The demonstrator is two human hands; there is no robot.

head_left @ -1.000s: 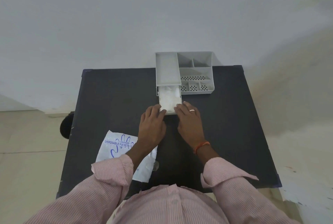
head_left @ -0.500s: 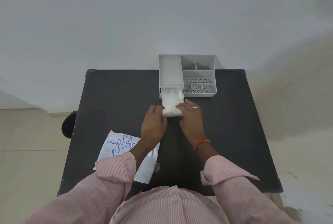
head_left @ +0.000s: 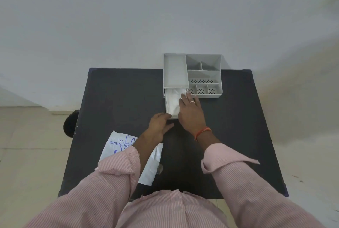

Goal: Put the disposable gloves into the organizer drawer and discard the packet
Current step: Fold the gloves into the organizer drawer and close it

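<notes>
Black table point(head_left: 113, 99) was seen bearing a grey organizer point(head_left: 203, 73), its drawer point(head_left: 167, 107) pulled out with white gloves point(head_left: 173, 102) inside. The packet point(head_left: 117, 145) lay under the left forearm. Right hand point(head_left: 190, 116) fingers were laid flat, spread, on the gloves. Left hand point(head_left: 159, 124) fingers were curled loosely against the drawer's front corner.

wall point(head_left: 128, 17): plain white | floor point(head_left: 27, 145): beige tiles | table point(head_left: 119, 99): black

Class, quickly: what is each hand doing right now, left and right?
Left hand: fingers at the front of the drawer, holding nothing.
Right hand: open, flat, pressing on the gloves.
</notes>
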